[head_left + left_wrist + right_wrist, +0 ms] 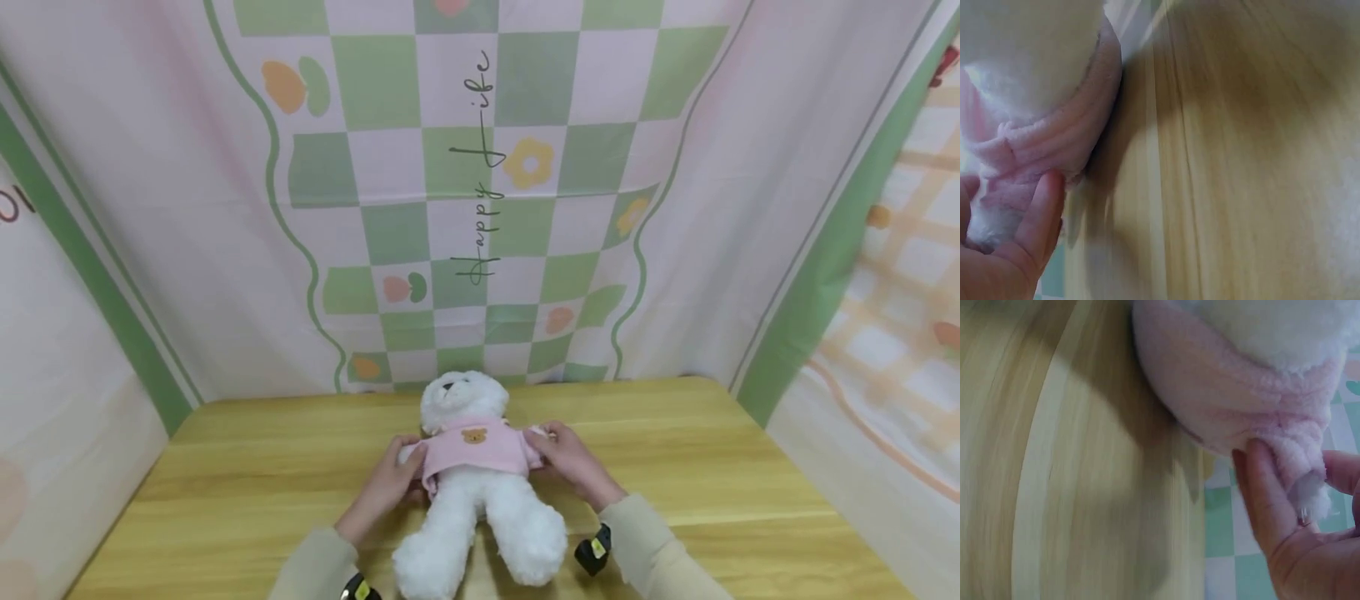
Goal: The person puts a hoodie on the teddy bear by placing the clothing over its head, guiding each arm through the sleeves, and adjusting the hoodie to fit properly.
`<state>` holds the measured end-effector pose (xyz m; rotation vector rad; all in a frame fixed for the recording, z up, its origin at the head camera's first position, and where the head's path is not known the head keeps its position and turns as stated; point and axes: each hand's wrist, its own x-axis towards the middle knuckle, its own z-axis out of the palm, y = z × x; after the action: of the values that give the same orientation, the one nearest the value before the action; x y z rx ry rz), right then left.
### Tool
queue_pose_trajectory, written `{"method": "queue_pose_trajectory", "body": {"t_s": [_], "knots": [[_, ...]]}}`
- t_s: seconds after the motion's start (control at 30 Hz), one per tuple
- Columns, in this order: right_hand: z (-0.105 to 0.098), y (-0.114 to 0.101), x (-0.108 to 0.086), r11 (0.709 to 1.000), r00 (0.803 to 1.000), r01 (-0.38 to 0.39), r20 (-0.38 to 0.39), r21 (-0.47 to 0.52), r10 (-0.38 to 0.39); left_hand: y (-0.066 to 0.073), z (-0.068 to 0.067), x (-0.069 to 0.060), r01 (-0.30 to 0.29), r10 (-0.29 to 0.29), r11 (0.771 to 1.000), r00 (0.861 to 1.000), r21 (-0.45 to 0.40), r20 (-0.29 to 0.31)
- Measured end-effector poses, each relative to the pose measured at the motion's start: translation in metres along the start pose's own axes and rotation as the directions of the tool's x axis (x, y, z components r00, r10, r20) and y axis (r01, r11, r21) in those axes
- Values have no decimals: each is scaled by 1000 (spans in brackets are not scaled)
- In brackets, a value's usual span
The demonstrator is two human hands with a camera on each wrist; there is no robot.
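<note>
A white plush teddy bear lies on its back on the wooden table, head toward the back wall and legs toward me. It wears a pink top with a small brown bear's face on the chest. My left hand grips the bear's arm on the left side, at the sleeve. On the other side my right hand holds the opposite arm by its sleeve. In the right wrist view, thumb and fingers pinch the pink cuff, and white fur pokes out of it. The left wrist view shows fingers around the other sleeve.
The wooden table reaches to a back wall covered by a green-and-white checked cloth with "Happy Life" written on it. Printed curtains hang at the left and right sides. Black wrist straps sit at both sleeves.
</note>
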<state>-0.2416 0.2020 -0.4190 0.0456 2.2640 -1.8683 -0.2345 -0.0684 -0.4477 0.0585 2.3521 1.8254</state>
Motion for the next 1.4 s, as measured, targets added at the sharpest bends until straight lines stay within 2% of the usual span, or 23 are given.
{"method": "queue_pose_trajectory", "body": {"t_s": [0.2, 0.37, 0.47, 0.57, 0.7, 0.83, 0.9, 1.0, 1.2, 1.4], "knots": [[-3, 5, 3, 988, 994, 78, -66, -131, -87, 2, -2, 0, -25, 26, 1000, 998, 12, -54], [-5, 7, 3, 979, 984, 73, -147, -190, -102, 2, -6, 1, -73, 88, 986, 992, 150, -92], [-5, 8, 4, 979, 983, 77, -148, -188, -106, 1, -7, 2, -100, 128, 968, 986, 229, -109], [-7, 8, 5, 980, 987, 91, -116, -179, -113, 0, -6, 3, -123, 148, 963, 985, 239, -89], [-10, 8, 5, 986, 994, 95, -42, -135, -101, 0, -4, 2, -124, 133, 979, 990, 160, -49], [-14, 7, 3, 988, 995, 97, 42, -122, -93, -1, -2, 2, -78, 78, 997, 997, 10, -5], [-15, 6, 3, 986, 993, 105, 70, -132, -96, -2, -1, 2, -68, 68, 998, 998, -9, 8], [-15, 5, 4, 986, 992, 106, 74, -127, -97, -2, 1, 3, -67, 67, 998, 998, -2, 8], [-12, 6, 5, 990, 996, 89, 20, -113, -87, -1, 4, 3, -79, 80, 997, 997, 13, -19], [-8, 9, 6, 995, 999, 54, 7, -82, -54, -3, 2, 0, -60, 60, 998, 998, 7, 17]]}}
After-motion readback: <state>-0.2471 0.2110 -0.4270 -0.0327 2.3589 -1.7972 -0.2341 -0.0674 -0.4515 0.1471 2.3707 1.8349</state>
